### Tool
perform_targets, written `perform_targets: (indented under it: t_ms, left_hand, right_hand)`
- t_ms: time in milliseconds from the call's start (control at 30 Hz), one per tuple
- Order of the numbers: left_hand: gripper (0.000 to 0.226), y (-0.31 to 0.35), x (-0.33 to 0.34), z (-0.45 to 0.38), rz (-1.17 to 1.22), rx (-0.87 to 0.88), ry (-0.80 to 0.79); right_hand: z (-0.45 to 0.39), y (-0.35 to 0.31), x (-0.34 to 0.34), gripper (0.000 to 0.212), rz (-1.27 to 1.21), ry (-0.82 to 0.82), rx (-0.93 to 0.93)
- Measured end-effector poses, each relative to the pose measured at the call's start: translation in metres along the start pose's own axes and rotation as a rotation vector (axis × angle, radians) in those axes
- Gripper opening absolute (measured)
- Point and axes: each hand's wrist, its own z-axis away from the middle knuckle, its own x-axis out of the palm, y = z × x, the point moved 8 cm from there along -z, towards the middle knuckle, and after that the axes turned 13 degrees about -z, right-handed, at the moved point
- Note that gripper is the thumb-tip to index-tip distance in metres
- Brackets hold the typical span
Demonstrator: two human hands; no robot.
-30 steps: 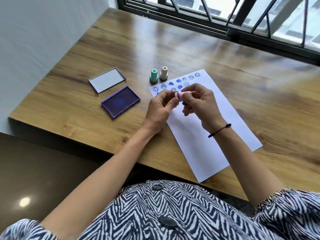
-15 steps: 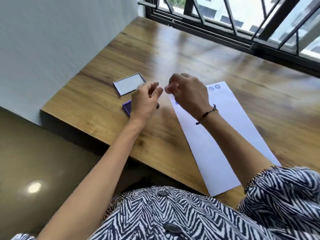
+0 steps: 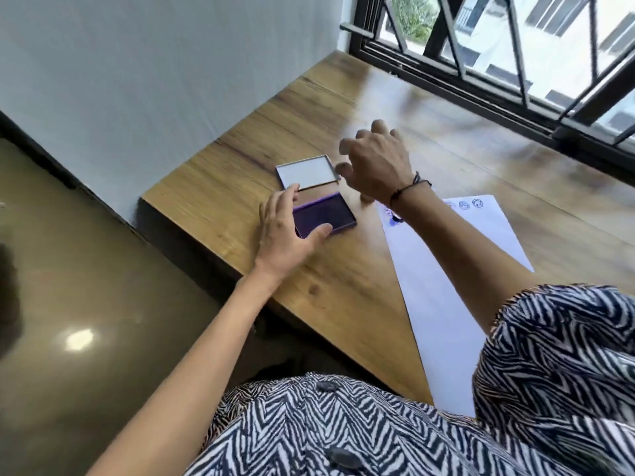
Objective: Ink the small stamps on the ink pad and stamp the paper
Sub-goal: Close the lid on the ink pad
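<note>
Stamps are mostly out of sight at this moment: only a small rounded tip (image 3: pixel 367 198) peeks out below your right wrist, just beside the paper's top corner, and you cannot tell from here whether it is one of them. Your left fingers (image 3: pixel 290 197) are spread, forefinger at the far edge and thumb at the near edge of the ink pad (image 3: pixel 326 214), so your left hand (image 3: pixel 285 231) brackets it, likely to keep it from sliding when a stamp is pressed in. Your right fingers (image 3: pixel 378 127) are loosely splayed and curled, pinching nothing that shows; your right hand (image 3: pixel 378 163) hovers just beside the lid (image 3: pixel 307 173), above the desk (image 3: pixel 220 190).

The pad's shallow purple tray lies open and holds only its dark inked surface; no stamp is on it. Its lid sits apart just behind it, hollow side up and bare, parked there to leave the ink exposed.

Further out, the paper (image 3: pixel 446 304) lies to the right of the pad, near enough for a short trip from ink to sheet. Blue prints (image 3: pixel 470 203) already line its far edge, and the rest is blank.
</note>
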Motion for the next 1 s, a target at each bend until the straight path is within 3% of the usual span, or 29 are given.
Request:
perform_targets:
  t_ms: [133, 233, 333, 400, 600, 700, 800, 867, 1000]
  left_hand:
    - [0.033, -0.022, -0.016, -0.016, 0.155, -0.262, 0.151]
    - [0.018, -0.041, -0.013, -0.042, 0.414, -0.556, 0.091]
    - [0.025, -0.051, -0.002, -0.061, 0.711, -0.732, 0.048]
    - [0.026, -0.054, -0.001, -0.065, 0.721, -0.748, 0.044]
    - [0.029, -0.042, 0.000, -0.063, 0.652, -0.539, 0.005]
    - [0.016, -0.032, -0.020, -0.060, 0.444, -0.367, 0.103]
    - [0.019, 0.000, -0.054, -0.048, 0.012, 0.048, 0.296]
    - [0.021, 0.021, -0.066, -0.031, -0.093, 0.290, 0.382]
    - [0.018, 0.039, -0.063, -0.006, -0.235, 0.635, 0.429]
  right_hand:
    - [-0.030, -0.022, 0.027, 0.031, -0.132, -0.222, 0.097]
    - [-0.039, -0.026, 0.040, 0.047, -0.141, -0.289, 0.175]
    - [-0.040, -0.032, 0.048, 0.067, -0.165, -0.316, 0.233]
    - [-0.038, -0.036, 0.052, 0.074, -0.187, -0.324, 0.251]
    - [-0.037, -0.030, 0.047, 0.071, -0.390, -0.295, 0.304]
    - [-0.030, -0.020, 0.039, 0.058, -0.714, -0.243, 0.419]
    - [-0.012, -0.017, 0.021, 0.046, -0.961, -0.267, 0.433]
    - [0.004, -0.018, 0.007, 0.045, -1.024, -0.320, 0.397]
    - [0.037, -0.010, -0.002, 0.079, -1.004, -0.345, 0.442]
